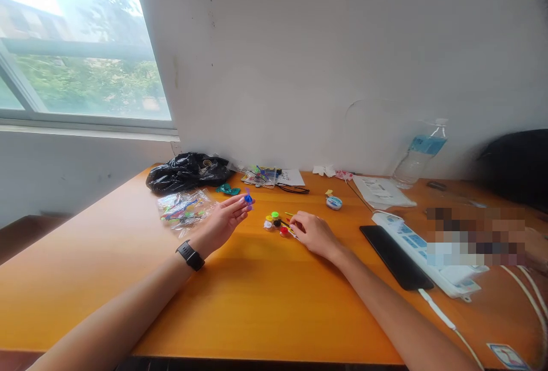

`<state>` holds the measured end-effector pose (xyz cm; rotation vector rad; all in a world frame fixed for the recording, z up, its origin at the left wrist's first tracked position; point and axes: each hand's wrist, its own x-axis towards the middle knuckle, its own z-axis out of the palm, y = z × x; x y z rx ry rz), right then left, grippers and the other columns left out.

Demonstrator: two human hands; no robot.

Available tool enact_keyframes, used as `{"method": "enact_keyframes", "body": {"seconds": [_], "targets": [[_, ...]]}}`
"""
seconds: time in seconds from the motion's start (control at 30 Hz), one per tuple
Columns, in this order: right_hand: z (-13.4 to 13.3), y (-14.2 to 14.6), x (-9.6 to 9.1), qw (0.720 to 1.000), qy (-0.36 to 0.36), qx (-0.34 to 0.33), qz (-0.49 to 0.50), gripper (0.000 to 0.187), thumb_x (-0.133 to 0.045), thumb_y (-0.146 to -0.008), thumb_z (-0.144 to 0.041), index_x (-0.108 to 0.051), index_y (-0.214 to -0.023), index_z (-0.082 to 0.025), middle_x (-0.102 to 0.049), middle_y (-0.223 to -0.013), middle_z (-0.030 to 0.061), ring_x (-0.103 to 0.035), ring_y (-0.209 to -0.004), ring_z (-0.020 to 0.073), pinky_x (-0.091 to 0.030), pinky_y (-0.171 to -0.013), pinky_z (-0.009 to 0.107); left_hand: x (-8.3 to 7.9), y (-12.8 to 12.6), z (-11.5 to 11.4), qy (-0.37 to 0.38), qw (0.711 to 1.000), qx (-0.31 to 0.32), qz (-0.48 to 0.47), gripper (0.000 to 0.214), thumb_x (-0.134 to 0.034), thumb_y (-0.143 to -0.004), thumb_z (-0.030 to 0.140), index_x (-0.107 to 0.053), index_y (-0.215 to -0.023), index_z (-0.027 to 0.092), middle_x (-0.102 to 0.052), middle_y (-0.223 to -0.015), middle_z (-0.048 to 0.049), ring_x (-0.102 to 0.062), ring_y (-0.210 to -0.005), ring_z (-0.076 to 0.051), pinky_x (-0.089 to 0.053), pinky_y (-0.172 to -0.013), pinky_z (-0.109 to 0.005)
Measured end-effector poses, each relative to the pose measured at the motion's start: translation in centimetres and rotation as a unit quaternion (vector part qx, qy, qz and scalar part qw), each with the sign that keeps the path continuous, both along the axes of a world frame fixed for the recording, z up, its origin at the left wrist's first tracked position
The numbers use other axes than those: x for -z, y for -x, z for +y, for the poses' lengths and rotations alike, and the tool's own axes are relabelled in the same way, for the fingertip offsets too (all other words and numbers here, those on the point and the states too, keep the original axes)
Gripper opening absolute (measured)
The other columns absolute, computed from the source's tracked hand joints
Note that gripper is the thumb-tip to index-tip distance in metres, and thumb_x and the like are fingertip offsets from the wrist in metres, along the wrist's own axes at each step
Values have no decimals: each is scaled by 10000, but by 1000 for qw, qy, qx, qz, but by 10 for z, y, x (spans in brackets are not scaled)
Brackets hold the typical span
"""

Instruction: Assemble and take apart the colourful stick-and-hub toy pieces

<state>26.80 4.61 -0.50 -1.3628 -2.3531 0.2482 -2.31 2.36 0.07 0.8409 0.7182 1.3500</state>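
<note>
My left hand (229,214), with a black watch (190,254) on its wrist, is raised over the table and pinches a small blue and violet piece (249,199) whose kind I cannot make out. Lower and to the right, my right hand (314,235) has its fingers bent down at the table top, closed at thin coloured sticks (289,214); what lies between the fingertips is hidden. Beside these fingers stands a cluster of several small pots, among them a green-topped pot (275,215), a white-topped pot (268,225) and a red-topped pot (283,232).
A clear bag of colourful pieces (184,211) lies left, before a black plastic bag (190,171). A round tin (334,203) sits beyond my right hand. At right are a black phone (396,257), a white power strip (422,248) and a bottle (417,157).
</note>
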Motion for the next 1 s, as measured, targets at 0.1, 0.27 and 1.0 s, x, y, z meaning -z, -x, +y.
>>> {"method": "enact_keyframes", "body": {"seconds": [0.1,0.27,1.0], "targets": [[1,0,1,1000,-1,19,-4,171,-551,-1000,-272,-676,-907,-202,-693,-884,33,-580,-730,158,-324,-650,280,-1,0,1,14,1000,-12,-15,290,-804,-919,210,-725,-1193,159,-742,-1207,-135,-731,-965,-141,-595,-840,-182],[4,-2,4,998,-47,37,15,173,-444,-1040,-259,-581,-946,-211,-677,-916,45,-597,-777,183,-322,-657,289,0,0,4,39,998,-38,-33,257,-780,-928,156,-724,-1179,151,-738,-1239,-143,-734,-1106,-187,-604,-895,-189],[11,0,15,994,-56,53,78,200,-345,-1063,-308,-521,-993,-241,-684,-847,30,-614,-726,214,-321,-639,299,-8,4,6,131,982,-102,-89,557,-650,-975,597,-701,-1143,68,-729,-1198,-219,-743,-1105,-275,-625,-963,-308]]}}
